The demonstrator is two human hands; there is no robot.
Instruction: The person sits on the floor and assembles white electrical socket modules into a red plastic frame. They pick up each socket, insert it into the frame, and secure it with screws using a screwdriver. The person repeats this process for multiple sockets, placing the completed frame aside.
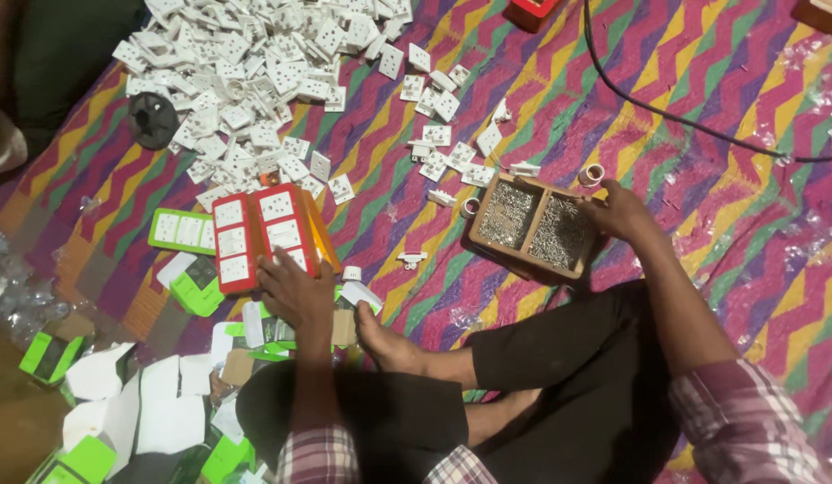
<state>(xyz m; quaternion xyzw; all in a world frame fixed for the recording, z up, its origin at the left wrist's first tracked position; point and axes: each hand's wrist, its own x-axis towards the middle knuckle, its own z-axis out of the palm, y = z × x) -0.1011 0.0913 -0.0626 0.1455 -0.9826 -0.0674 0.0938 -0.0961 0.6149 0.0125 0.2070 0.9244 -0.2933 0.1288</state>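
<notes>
Two hands were busy at once, one on each side of the crossed legs. The person sat barefoot on a zigzag striped mat (702,116), and it looked to me like the middle of an assembly or packing round: screws on one side, switch plates on the other.

The left hand (295,291) lay flat with loose, half-spread fingers on the lower edge of the red tray (259,235) that carried white socket plates. It pressed or steadied rather than gripped, as far as I could tell. Just beside it sat a green card of plates (181,230) and some green and white boxes (196,285).

The right hand (617,211) rested at the far corner of the wooden screw box (532,226), fingers curled over the rim of the right-hand compartment. Whether it had pinched a screw or only touched the wood, I couldn't tell; the fingertips were hidden.

My guess at the step in hand: fetching screws for the plates in the tray. That'd call for a fine pinch, since the screws are tiny and heaped together.

A big heap of white sockets (254,81) lay further up the mat, with a black cable (631,99) running across the top right.
</notes>
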